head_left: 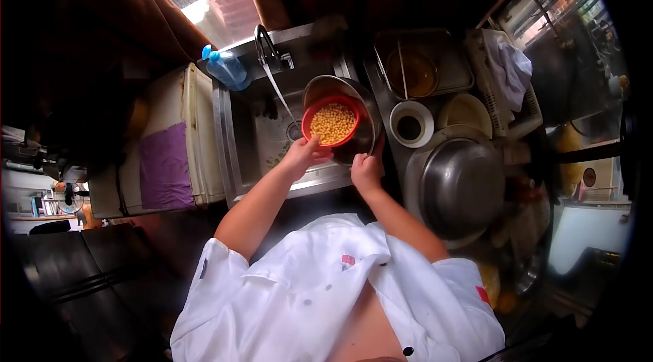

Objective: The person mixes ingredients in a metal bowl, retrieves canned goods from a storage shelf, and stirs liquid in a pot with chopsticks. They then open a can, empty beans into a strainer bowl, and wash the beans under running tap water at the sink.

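My left hand (305,157) is closed on the near left rim of a red bowl (305,117), its thumb over the edge. Round yellow beans (332,124) lie inside; they look like soybeans, though I cannot be sure. Behind and beneath the red bowl is a larger metal bowl (367,107), tilted over the right side of the sink. At the near edge of that metal bowl, my right hand (366,170) has its fingers closed on the rim. Whether the two bowls touch is hidden.
Water runs from the faucet (263,46) into the steel sink (238,151). A blue spray bottle (228,70) stands at its back left corner. To the right are a white container (411,124), a large metal basin (466,182), a tray (442,39) and a cloth (510,70). A purple cloth (165,168) lies left.
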Motion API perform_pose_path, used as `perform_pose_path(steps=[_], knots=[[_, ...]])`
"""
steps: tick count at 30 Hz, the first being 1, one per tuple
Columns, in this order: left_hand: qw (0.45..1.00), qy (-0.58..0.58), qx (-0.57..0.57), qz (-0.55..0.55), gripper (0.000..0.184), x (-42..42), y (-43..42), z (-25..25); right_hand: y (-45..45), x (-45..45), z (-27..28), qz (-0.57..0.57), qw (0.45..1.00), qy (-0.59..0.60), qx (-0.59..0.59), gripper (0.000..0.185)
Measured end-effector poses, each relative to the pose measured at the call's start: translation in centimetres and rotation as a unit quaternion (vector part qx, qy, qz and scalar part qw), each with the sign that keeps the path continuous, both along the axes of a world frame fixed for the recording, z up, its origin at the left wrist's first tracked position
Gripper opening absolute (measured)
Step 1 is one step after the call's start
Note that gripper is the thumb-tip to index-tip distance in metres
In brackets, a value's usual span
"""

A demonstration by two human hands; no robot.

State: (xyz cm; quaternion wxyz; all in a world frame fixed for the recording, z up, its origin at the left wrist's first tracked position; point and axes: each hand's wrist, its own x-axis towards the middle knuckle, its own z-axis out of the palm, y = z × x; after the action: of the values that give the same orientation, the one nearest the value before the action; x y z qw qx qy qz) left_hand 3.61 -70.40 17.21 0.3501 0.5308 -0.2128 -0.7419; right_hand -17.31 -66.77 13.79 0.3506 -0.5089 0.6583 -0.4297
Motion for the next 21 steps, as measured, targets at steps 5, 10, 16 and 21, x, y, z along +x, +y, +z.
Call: perform_pose_path(steps=[5,10,16,21], knots=[[0.947,-0.248,-0.003,-0.204,0.045,0.0,-0.5,0.8,0.5,-2.5,-1.4,-0.091,0.966,-0.206,0.124,0.041],[0.968,-0.194,0.021,-0.156,0.028,9.4,-2.7,-3.9,2.3,-2.5,0.3,-0.158,0.923,-0.297,0.187,0.061],[0.987,-0.152,0.01,-0.047,0.013,19.0,-13.4,-15.0,5.1,1.0,4.2,-0.222,0.904,-0.315,0.185,0.04],[0.996,0.074,0.052,0.003,0.019,14.5,-17.6,-15.6,6.8,2.9,4.7,-0.291,0.89,-0.307,0.17,0.029]])
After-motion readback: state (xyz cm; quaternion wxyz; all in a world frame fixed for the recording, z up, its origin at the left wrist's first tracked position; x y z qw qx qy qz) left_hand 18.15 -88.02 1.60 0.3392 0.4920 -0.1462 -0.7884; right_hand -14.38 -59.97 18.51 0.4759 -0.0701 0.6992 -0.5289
